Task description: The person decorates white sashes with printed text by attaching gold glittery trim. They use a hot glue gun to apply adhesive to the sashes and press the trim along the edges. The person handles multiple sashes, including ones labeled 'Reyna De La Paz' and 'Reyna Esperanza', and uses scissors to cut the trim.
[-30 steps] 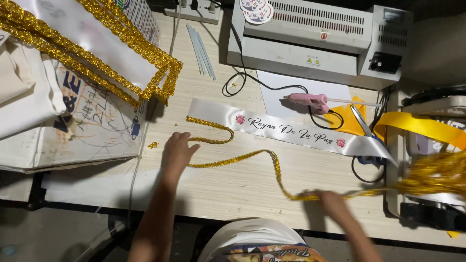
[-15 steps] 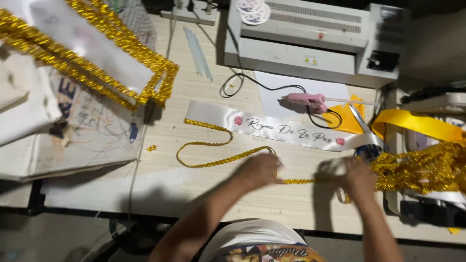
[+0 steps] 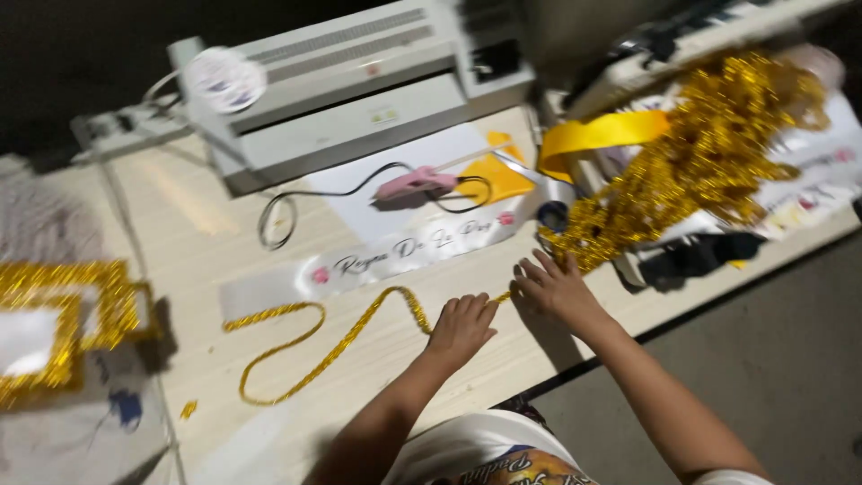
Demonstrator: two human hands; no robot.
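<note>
Wooden table (image 3: 206, 224), dim room. Left hand (image 3: 461, 327) fingers curled, pinning gold trim (image 3: 346, 341); right hand (image 3: 557, 287) fingers spread, pressing trim. Keep trim flat, untwisted beside white sash (image 3: 395, 256).

We see a pale wood-grain table (image 3: 206, 224). On it lie a grey laminating machine (image 3: 359, 85) along the far edge, a white printed sheet (image 3: 404, 180) bearing a pink glue gun (image 3: 415, 183) with a looping black cord (image 3: 296, 202), a silver satin sash (image 3: 386, 259), and a wavy strand of gold sequin trim (image 3: 323, 346). A heap of gold trim (image 3: 709, 153) and a yellow ribbon (image 3: 602, 135) occupy the right end; a gold-bordered white sash (image 3: 54, 328) rests at the left.
</note>
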